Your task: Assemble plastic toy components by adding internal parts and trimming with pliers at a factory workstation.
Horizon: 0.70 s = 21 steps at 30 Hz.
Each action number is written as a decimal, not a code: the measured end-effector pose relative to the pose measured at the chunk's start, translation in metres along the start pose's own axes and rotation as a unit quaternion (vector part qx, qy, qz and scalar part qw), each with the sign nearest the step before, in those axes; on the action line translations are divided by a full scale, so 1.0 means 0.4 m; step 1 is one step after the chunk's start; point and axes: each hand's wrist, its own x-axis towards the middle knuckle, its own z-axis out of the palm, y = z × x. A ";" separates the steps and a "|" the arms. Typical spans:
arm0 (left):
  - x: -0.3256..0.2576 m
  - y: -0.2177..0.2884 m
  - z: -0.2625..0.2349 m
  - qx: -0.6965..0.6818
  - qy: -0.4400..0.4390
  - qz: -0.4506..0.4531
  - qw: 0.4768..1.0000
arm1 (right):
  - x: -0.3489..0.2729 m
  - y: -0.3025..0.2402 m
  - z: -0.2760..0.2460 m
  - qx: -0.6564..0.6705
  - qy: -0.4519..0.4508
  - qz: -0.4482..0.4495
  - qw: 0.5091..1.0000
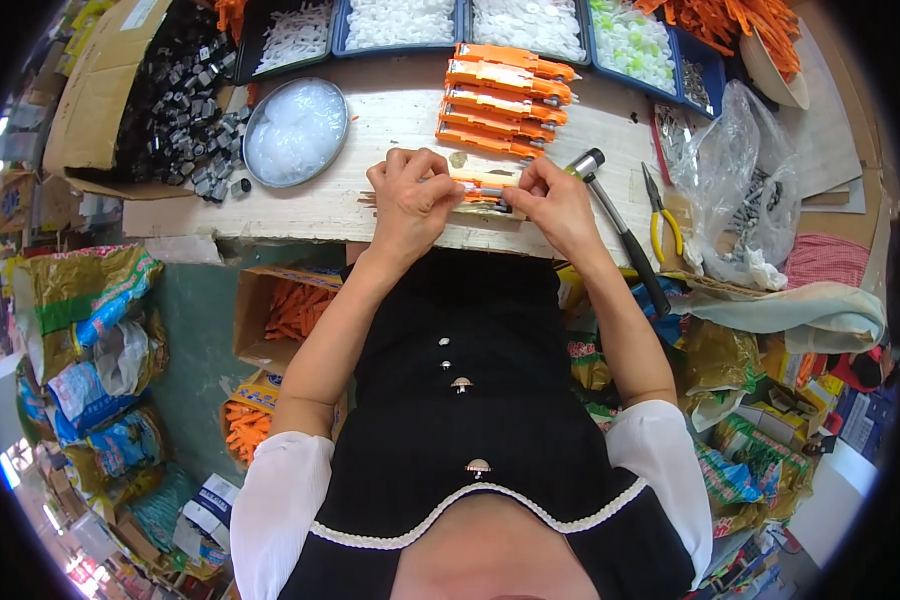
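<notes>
Left hand [408,200] and right hand [555,205] pinching orange part [486,191] between them, near bench [395,115] edge; hammer [616,222] beside right hand, pliers [657,208] farther right; orange row [502,102] beyond both.

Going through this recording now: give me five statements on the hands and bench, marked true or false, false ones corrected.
1. The left hand and right hand are both at one orange assembly. True.
2. The cardboard box is filled with white parts. False: the cardboard box holds black parts.
3. The pliers lie right of the hammer. True.
4. The round dish is right of the hammer. False: the round dish is left of it.
5. Lined-up orange pieces lie beyond the hands. True.
</notes>
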 end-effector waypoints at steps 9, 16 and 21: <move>-0.012 0.000 0.009 -0.026 0.011 0.003 1.000 | 0.018 -0.010 0.003 -0.108 -0.020 -0.075 0.991; -0.021 0.014 -0.007 -0.023 0.041 0.015 0.999 | 0.188 -0.107 -0.202 -0.073 0.121 -0.152 0.978; -0.007 0.017 -0.006 -0.042 0.027 0.002 0.999 | 0.474 -0.106 -0.266 -0.291 0.245 -0.224 0.897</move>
